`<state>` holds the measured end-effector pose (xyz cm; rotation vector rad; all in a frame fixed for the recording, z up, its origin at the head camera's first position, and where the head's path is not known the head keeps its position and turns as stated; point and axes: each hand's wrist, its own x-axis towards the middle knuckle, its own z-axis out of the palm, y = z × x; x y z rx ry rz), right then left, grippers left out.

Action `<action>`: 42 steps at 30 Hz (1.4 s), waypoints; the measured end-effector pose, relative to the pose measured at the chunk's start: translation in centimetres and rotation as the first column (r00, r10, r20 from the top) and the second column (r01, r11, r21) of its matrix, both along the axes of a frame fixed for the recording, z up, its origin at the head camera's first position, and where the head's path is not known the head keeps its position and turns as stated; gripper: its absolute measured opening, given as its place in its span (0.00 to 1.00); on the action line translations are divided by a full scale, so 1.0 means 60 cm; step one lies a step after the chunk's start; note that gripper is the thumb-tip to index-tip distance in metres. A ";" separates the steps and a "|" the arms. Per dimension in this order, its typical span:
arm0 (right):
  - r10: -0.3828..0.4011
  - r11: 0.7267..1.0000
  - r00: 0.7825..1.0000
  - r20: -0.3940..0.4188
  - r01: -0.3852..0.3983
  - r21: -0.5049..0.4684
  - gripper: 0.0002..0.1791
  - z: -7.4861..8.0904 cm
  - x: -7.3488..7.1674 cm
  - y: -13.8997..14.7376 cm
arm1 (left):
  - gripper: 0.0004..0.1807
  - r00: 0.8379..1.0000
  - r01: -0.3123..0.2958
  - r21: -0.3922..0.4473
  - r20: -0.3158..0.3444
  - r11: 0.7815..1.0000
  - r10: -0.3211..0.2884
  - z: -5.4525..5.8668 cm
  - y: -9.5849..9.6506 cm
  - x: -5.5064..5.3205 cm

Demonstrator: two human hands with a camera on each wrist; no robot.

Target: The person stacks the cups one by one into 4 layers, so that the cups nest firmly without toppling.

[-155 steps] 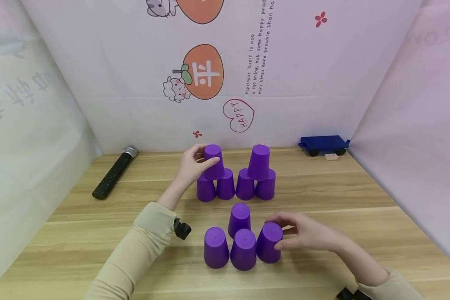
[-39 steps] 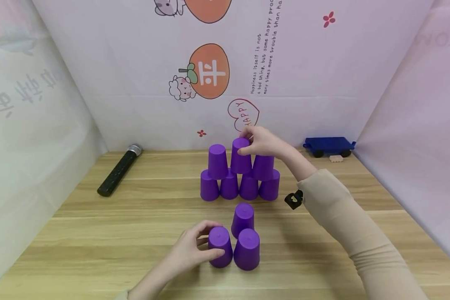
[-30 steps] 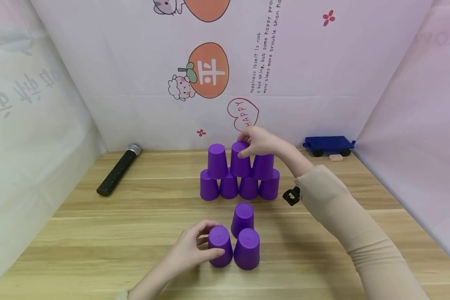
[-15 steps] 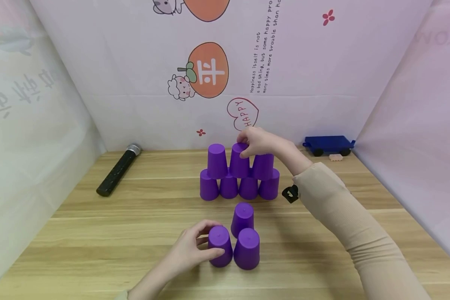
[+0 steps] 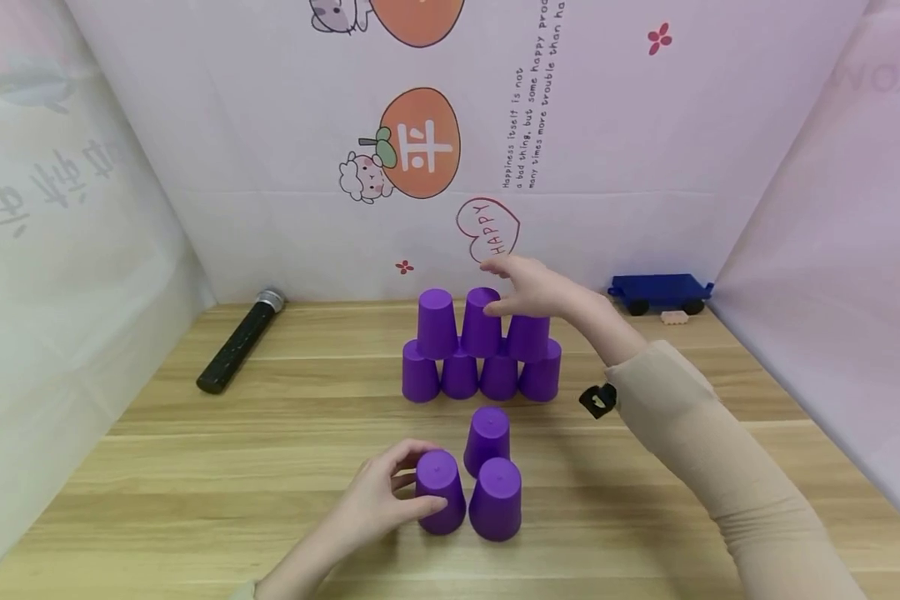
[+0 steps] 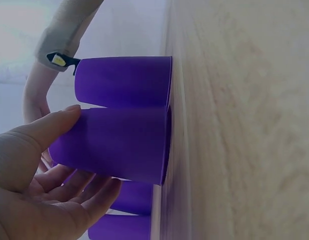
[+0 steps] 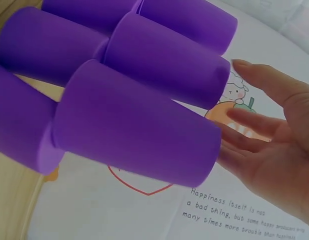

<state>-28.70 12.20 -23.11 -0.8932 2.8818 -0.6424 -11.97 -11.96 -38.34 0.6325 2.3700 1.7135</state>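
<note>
My left hand (image 5: 375,497) grips an upside-down purple cup (image 5: 441,496) at the front, thumb on one side and fingers on the other. In the left wrist view this cup (image 6: 112,145) leans slightly, its rim by the wooden table. Beside it stands a second purple cup (image 5: 495,504), with a third cup (image 5: 487,442) just behind. Farther back, several purple cups form a bottom row (image 5: 459,377) under a row of three. My right hand (image 5: 532,287) hovers at the top of the upper row's middle cup (image 5: 482,329), fingers spread. The right wrist view shows the thumb (image 7: 264,80) close to that cup's base.
On the table's left lies a black microphone (image 5: 240,342). A blue toy wagon (image 5: 660,292) stands at the back right, with a small pale pink block (image 5: 675,317) in front. Printed white cloth (image 5: 607,150) encloses the back and sides.
My right hand lowered a cup into the middle of the upper row and has just let go, fingers spreading. Earlier the left hand was at the upper row; it has since gripped a front cup.
</note>
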 end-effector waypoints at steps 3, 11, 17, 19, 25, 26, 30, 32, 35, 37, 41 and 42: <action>-0.046 0.997 0.997 -0.057 0.042 -0.062 0.40 -0.004 0.016 0.014 | 0.28 1.000 -0.013 0.018 0.007 1.000 0.013 -0.001 -0.004 -0.001; -0.148 0.949 0.983 -0.105 0.112 -0.295 0.41 -0.036 0.079 0.062 | 0.29 0.995 -0.095 0.034 -0.025 0.995 0.096 0.016 -0.021 -0.010; -0.123 0.881 0.991 0.044 0.129 -0.455 0.35 -0.093 0.137 0.101 | 0.28 0.980 -0.176 0.081 -0.076 0.981 0.182 0.049 -0.034 -0.022; -0.101 0.867 0.992 0.079 0.127 -0.482 0.31 -0.114 0.153 0.110 | 0.28 0.975 -0.186 0.098 -0.105 0.978 0.196 0.063 -0.038 -0.029; -0.072 0.868 0.990 0.121 0.121 -0.481 0.22 -0.166 0.198 0.129 | 0.28 0.960 -0.219 0.100 -0.155 0.971 0.233 0.114 -0.043 -0.054; -0.063 0.867 0.990 0.126 0.117 -0.484 0.22 -0.174 0.204 0.131 | 0.28 0.958 -0.223 0.099 -0.159 0.970 0.237 0.123 -0.043 -0.059; -0.006 0.846 0.987 0.163 0.092 -0.526 0.19 -0.196 0.227 0.130 | 0.28 0.955 -0.218 0.093 -0.184 0.972 0.232 0.160 -0.045 -0.082; 0.029 0.834 0.984 0.175 0.073 -0.547 0.19 -0.203 0.237 0.128 | 0.27 0.953 -0.212 0.093 -0.202 0.973 0.227 0.177 -0.044 -0.096; 0.086 0.827 0.980 0.182 0.032 -0.561 0.20 -0.210 0.248 0.122 | 0.27 0.945 -0.213 0.091 -0.233 0.973 0.229 0.201 -0.042 -0.120; 0.114 0.827 0.975 0.193 0.014 -0.562 0.21 -0.214 0.254 0.118 | 0.27 0.939 -0.218 0.089 -0.253 0.972 0.234 0.217 -0.037 -0.136; 0.147 0.827 0.961 0.235 0.011 -0.562 0.24 -0.223 0.261 0.104 | 0.28 0.925 -0.233 0.068 -0.292 0.970 0.243 0.246 -0.021 -0.167; 0.152 0.828 0.957 0.248 0.014 -0.561 0.26 -0.226 0.262 0.099 | 0.28 0.923 -0.236 0.063 -0.296 0.970 0.245 0.251 -0.017 -0.174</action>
